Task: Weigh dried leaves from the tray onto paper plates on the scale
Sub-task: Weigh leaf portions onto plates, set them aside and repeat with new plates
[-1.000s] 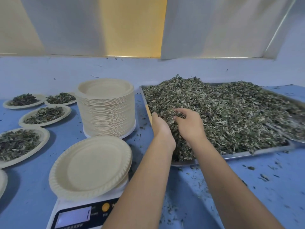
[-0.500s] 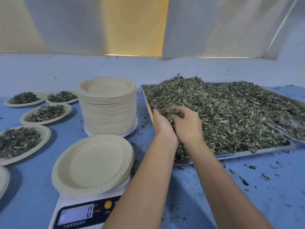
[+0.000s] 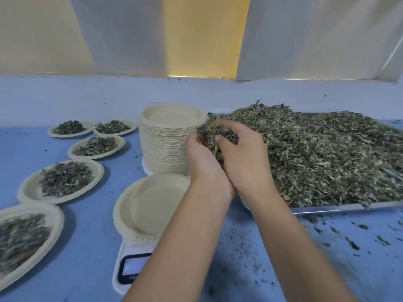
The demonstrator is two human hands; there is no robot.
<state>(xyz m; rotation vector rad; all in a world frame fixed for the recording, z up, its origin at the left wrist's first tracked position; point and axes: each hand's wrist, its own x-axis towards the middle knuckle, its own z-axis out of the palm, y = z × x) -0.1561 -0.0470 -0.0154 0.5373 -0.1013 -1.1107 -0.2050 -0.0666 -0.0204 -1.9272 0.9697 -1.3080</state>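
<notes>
Both hands are cupped together: left hand (image 3: 202, 158) and right hand (image 3: 244, 158), heels touching, fingers (image 3: 235, 128) curled round one handful of dried leaves (image 3: 214, 132). The load is in the air, beyond the scale (image 3: 130, 267) and to its right, over the tray (image 3: 349, 207) corner nearest the scale. The empty paper plate (image 3: 150, 205) sits on the scale, nothing in it yet.

Step in hand, as I read it: carry the handful to that plate.

- Keep the heels of the hands sealed. The leaves are light and flaky, so any gap sheds them. Crumbs (image 3: 349, 234) already litter the desk (image 3: 87, 247) right of the scale.
- Travel low and toward the scale, then stop over the plate centre, not the rim.
- Open the fingers slowly and let the leaves trickle. Dumping risks overshooting the weight.
- Don't lean on the plate or scale, or the reading goes bad.
- The left forearm covers part of the display; clear it before reading.
- Watch the plate stack (image 3: 165, 144) just behind the scale: easy to knock.
- Filled plates (image 3: 63, 182) left of the scale suggest the rough portion size.
</notes>
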